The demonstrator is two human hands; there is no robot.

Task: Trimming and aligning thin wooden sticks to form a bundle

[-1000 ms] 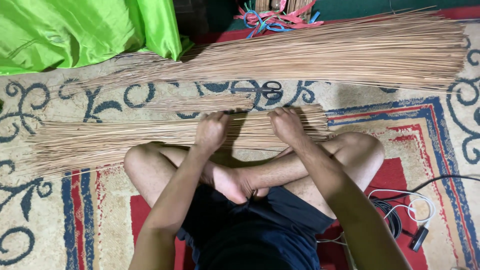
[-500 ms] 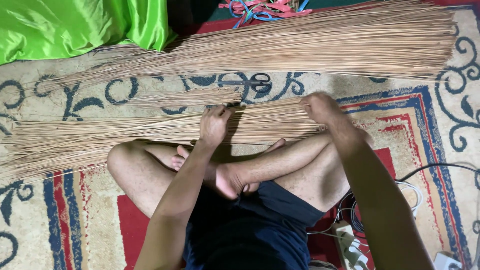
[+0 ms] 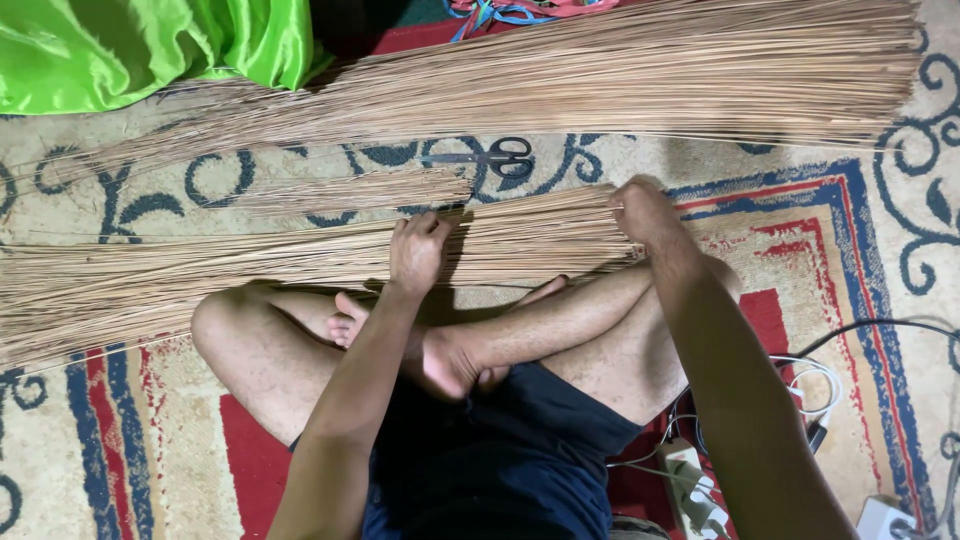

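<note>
Fingers of left hand (image 3: 418, 250) curled over mid-length of stick bundle (image 3: 250, 268) on carpet (image 3: 80, 215); right hand (image 3: 645, 212) closed around butt end. Risk judged: thin sticks splayed or slipped loose if grip eased. Scissors (image 3: 495, 158) lying just beyond fingers, could be nudged.

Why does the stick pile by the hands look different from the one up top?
The near stick pile looks shorter and thinner; the far stick pile is longer and thicker. Both hands, left hand and right hand, rest on the near one; nobody touches the far one. Both are thin tan sticks on the rug.

Dim warm indoor light, soft shadows under arms, slight blur overall.
</note>
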